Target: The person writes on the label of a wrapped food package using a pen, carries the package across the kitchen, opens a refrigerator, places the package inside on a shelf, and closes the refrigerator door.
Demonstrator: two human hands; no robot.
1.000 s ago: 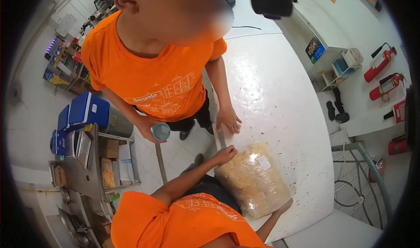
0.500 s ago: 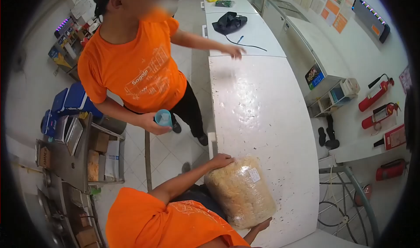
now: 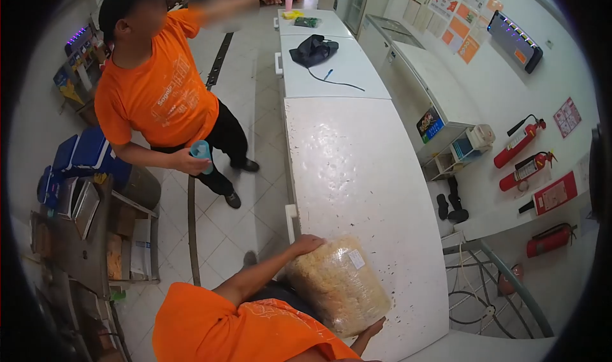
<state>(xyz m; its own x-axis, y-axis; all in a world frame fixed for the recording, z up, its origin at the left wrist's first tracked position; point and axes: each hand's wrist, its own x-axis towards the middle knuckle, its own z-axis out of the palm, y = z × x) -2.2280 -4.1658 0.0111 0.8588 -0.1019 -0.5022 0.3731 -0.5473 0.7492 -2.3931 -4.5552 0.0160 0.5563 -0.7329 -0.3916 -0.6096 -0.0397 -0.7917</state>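
A large, rounded bundle [image 3: 338, 285] of pale yellowish material, wrapped in clear plastic with a white label [image 3: 356, 258], lies at the near end of the white freezer-like chest top, partly over its edge by my body. My left hand [image 3: 308, 244] grips its upper left corner, with the fingers closed over the edge. At the lower right corner, my right hand [image 3: 373, 329] holds the bundle from the side and partly beneath, so some fingers are hidden.
A co-worker in an orange shirt [image 3: 162, 94] stands across the aisle, holding a blue cup [image 3: 201, 155]. Farther along lie a black bag [image 3: 313, 51] and a pen [image 3: 328, 74]. Fire extinguishers [image 3: 519, 142] hang at right, beside a metal frame [image 3: 491, 285].
The co-worker has moved back from the chest and swung the free arm from above it to point toward the far end. My view has shifted slightly; both hands stay on the bundle.
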